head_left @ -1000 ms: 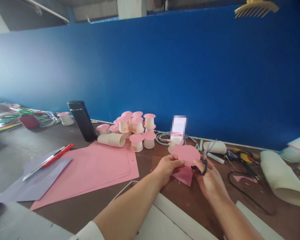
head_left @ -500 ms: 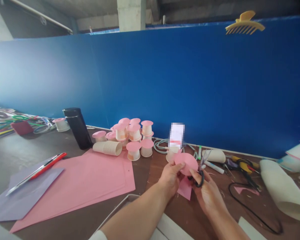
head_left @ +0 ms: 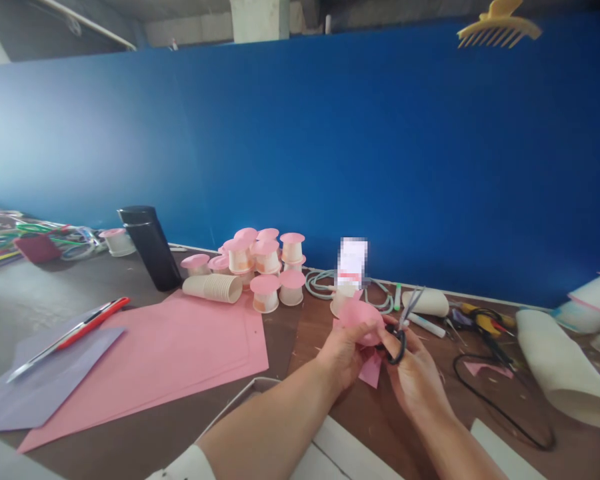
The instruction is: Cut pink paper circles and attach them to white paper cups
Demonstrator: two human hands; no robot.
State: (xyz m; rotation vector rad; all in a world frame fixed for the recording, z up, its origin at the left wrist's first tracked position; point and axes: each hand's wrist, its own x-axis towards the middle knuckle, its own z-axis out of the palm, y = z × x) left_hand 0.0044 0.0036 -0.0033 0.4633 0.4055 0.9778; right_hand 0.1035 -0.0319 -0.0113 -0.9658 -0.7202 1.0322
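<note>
My left hand (head_left: pixel 341 353) pinches a round pink paper piece (head_left: pixel 360 318) held up over the brown table (head_left: pixel 340 413). A pink offcut (head_left: pixel 371 369) hangs below the round piece. My right hand (head_left: pixel 416 377) grips small black-handled scissors (head_left: pixel 403 327), fingers through the loops, with the blades pointing up and slightly apart beside the pink piece. Both hands sit close together in the lower middle of the view.
Pink paper sheets (head_left: pixel 180 353) and a purple sheet (head_left: pixel 40 387) with a red box cutter (head_left: pixel 70 331) lie left. A cluster of pink-topped paper cups (head_left: pixel 263 267), a lying cup stack (head_left: pixel 213 288) and a black flask (head_left: pixel 151 248) stand behind. Cables, a glue gun (head_left: pixel 485 323) and white rolls (head_left: pixel 560 367) lie right.
The hands have drawn slightly lower and nearer, and the pink round piece has tilted so less of its face shows. The camera view shifted a little.
</note>
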